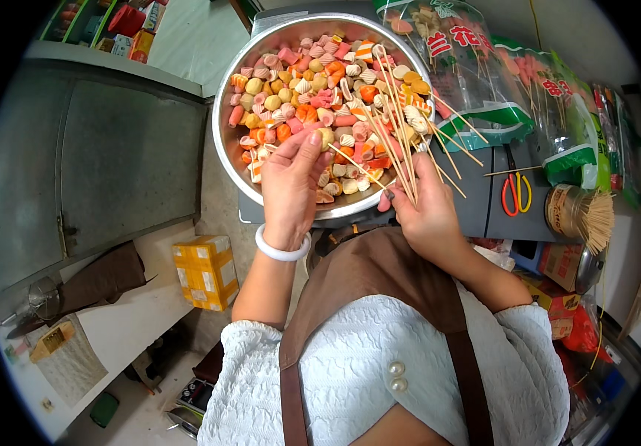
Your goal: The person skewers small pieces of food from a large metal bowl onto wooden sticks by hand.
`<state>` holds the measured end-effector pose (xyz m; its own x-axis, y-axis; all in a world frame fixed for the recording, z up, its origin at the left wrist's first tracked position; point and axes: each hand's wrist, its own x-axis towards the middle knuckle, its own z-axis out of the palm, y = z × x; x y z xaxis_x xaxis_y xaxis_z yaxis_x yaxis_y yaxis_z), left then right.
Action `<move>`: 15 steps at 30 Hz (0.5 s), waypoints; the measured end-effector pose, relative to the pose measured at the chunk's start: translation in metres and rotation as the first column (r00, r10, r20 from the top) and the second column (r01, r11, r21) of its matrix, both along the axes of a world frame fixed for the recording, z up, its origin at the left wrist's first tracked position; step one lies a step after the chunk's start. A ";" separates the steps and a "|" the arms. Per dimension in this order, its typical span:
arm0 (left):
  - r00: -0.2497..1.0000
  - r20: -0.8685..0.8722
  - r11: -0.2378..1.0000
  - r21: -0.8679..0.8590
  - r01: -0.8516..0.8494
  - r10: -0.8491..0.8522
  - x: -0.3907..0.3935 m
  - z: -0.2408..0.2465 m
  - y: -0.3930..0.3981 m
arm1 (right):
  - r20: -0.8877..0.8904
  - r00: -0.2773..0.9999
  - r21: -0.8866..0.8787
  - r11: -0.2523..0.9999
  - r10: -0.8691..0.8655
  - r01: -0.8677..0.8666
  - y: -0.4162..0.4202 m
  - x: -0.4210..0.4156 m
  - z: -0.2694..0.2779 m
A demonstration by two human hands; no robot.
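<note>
A wide metal basin (pixel 224 161) holds many pink, orange, white and tan food pieces, such as balls and ridged rolls. Over its near part, my left hand (pixel 296 170) grips a tan ball (pixel 326 137) between thumb and fingers. The tip of a bamboo skewer (pixel 358 166) meets this ball. My right hand (pixel 423 203) holds that skewer's other end at the fingertips, along with a bunch of bamboo skewers (pixel 404 150) fanned towards the basin. Several skewers with food pieces on their ends lie at the basin's right rim, their bare ends pointing towards the scissors.
Scissors (pixel 512 194) with red and yellow handles lie right of the basin, near a jar (pixel 560 209) of bamboo skewers. Printed plastic bags (pixel 465 72) of skewered food stand behind. A yellow-taped box (pixel 206 272) is at lower left, a metal cabinet (pixel 131 150) at left.
</note>
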<state>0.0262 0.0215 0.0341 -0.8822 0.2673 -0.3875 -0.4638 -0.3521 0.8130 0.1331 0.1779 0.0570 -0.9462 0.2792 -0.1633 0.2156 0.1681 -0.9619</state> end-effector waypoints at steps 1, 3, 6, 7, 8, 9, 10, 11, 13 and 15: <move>0.999 0.012 0.999 -0.019 0.030 -0.030 0.003 0.000 0.001 | 0.003 1.000 -0.002 1.000 -0.003 0.003 0.000 0.000 0.000; 0.995 0.038 0.994 -0.055 0.092 -0.090 0.011 0.000 0.006 | 0.009 1.000 -0.005 1.000 -0.010 0.010 -0.001 0.000 -0.002; 0.974 0.083 0.977 -0.018 0.212 -0.210 0.031 -0.005 0.016 | -0.022 0.999 0.001 1.000 -0.024 0.024 0.000 -0.001 -0.004; 0.965 0.082 0.968 0.009 0.249 -0.249 0.034 -0.006 0.018 | -0.016 0.999 -0.011 1.000 -0.028 0.028 0.001 -0.001 -0.006; 0.965 0.067 0.967 -0.005 0.254 -0.253 0.033 -0.006 0.019 | -0.011 0.999 -0.022 0.999 -0.032 0.032 0.002 0.000 -0.009; 0.965 0.053 0.965 -0.019 0.260 -0.259 0.031 -0.007 0.020 | -0.003 0.999 -0.034 0.999 -0.038 0.038 0.004 0.002 -0.011; 0.964 0.039 0.964 -0.032 0.265 -0.264 0.029 -0.008 0.021 | 0.012 0.998 -0.063 0.996 -0.065 0.066 0.007 0.003 -0.012; 0.938 -0.124 0.910 -0.312 0.274 -0.325 0.025 -0.011 0.022 | 0.029 0.995 -0.092 0.991 -0.092 0.094 0.010 0.003 -0.013; 0.773 -0.358 0.640 -0.764 0.079 -0.523 0.014 -0.020 0.025 | 0.050 0.992 -0.127 0.984 -0.117 0.122 0.016 0.003 -0.013; 0.547 -0.514 0.513 -0.841 -0.171 -0.661 0.009 -0.034 0.030 | 0.064 0.990 -0.140 0.981 -0.123 0.131 0.021 0.003 -0.011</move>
<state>0.0350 0.0513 -0.0001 -0.8459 0.5076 0.1636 0.4727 0.5718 0.6705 0.1360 0.1988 0.0459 -0.8931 0.3663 -0.2611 0.2794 -0.0033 -0.9602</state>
